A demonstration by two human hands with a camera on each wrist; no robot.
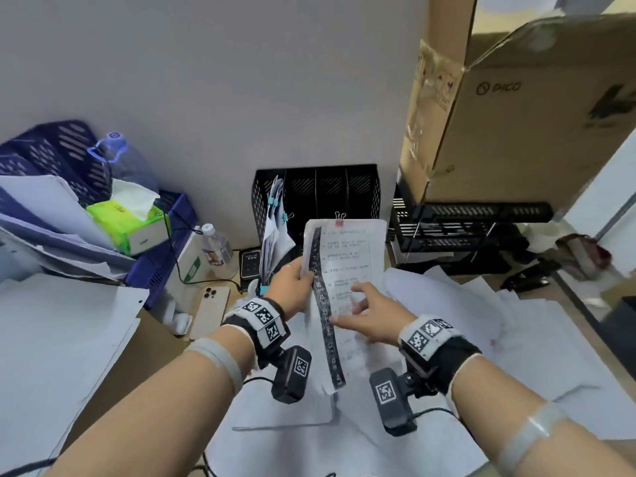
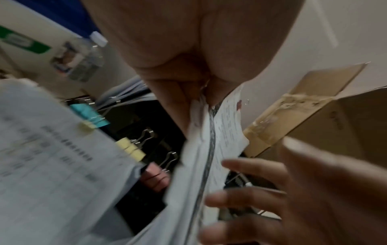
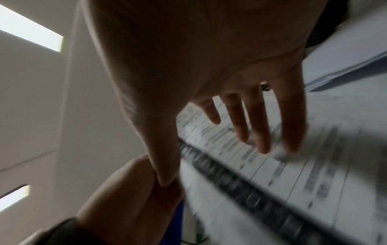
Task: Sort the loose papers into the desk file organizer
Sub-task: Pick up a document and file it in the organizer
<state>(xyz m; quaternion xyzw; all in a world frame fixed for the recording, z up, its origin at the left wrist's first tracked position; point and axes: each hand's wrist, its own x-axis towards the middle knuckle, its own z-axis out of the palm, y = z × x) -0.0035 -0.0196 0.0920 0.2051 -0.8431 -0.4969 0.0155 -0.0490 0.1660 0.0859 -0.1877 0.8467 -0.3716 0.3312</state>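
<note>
In the head view I hold a clipped paper bundle upright in front of the black mesh file organizer. A red binder clip sits on the bundle's top edge. My left hand pinches the bundle's left edge, as the left wrist view shows on the bundle. My right hand lies with straight, spread fingers on the printed front sheet. The organizer's left slot holds clipped papers with blue clips. Loose sheets cover the desk below.
Blue plastic baskets with a green tissue box stand at the left. A water bottle and a phone lie beside them. A large cardboard box rests on black trays at the right, by a black stapler.
</note>
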